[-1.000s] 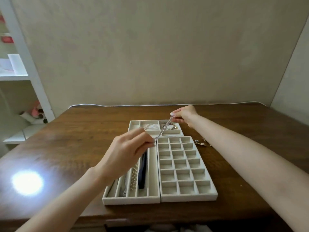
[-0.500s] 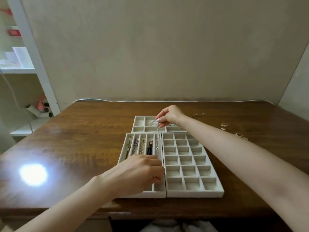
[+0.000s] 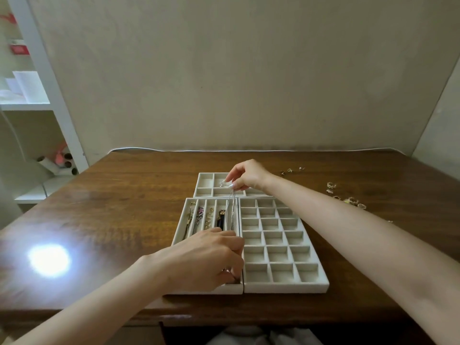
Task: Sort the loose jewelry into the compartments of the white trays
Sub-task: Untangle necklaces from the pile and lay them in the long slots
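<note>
Three white trays lie on the wooden table. The long-slot tray (image 3: 179,229) holds several chains and a dark piece. A silver chain (image 3: 232,210) runs along its rightmost slot. My right hand (image 3: 245,176) pinches the chain's far end above the small rear tray (image 3: 205,183). My left hand (image 3: 211,255) rests over the near end of the slot, fingers curled down on the chain's other end, which is hidden. The grid tray (image 3: 308,247) sits to the right with bare compartments. Loose jewelry (image 3: 348,199) lies scattered on the table at the right.
A few small earrings (image 3: 290,170) lie behind my right wrist. A white shelf unit (image 3: 49,105) stands at the left. A bright light glare (image 3: 48,260) marks the tabletop at left. The wall runs along the table's back edge.
The chain was stretched taut in the air; both hands have lowered it into the rightmost long slot. My left hand dropped to the tray's near end.
</note>
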